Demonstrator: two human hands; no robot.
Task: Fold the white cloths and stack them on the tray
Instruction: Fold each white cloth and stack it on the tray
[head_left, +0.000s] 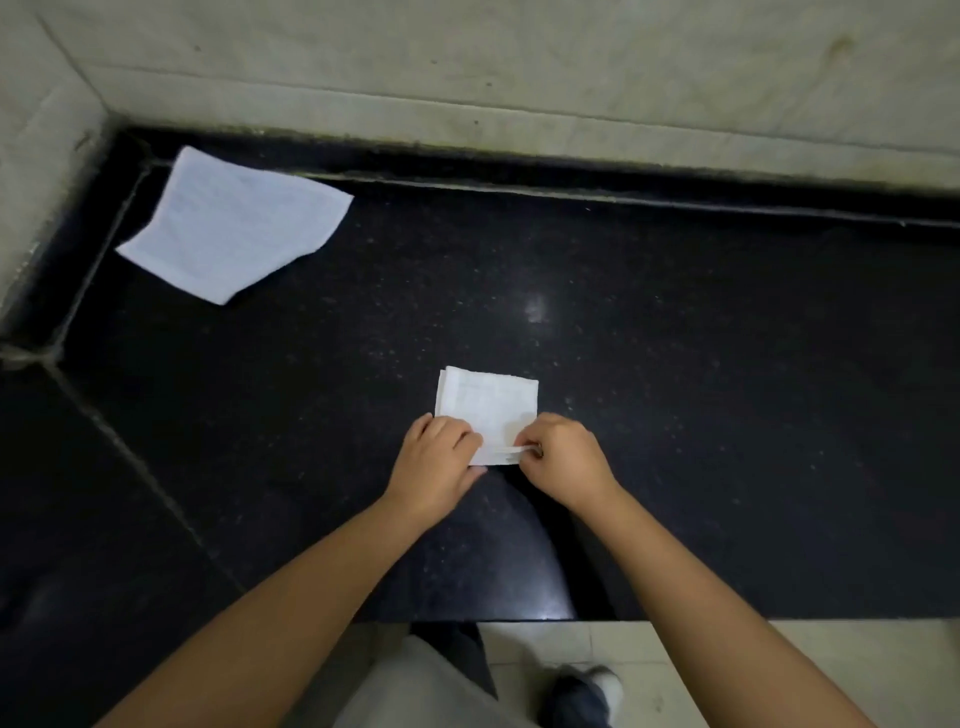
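While hands (488, 457) pinch it, folded cloth (488, 400) lies flat.

Surface: black speckled stone counter (675, 415), glossy, with a pale light glint near its middle; seams run along its far edge and diagonally at 8 o'clock.
Near centre, 6 o'clock side: small folded white cloth (488, 402), lying flat, its near edge under the hands.
Far corner, 10 o'clock: larger white cloth (234, 223), spread loosely, well apart from the folded one.
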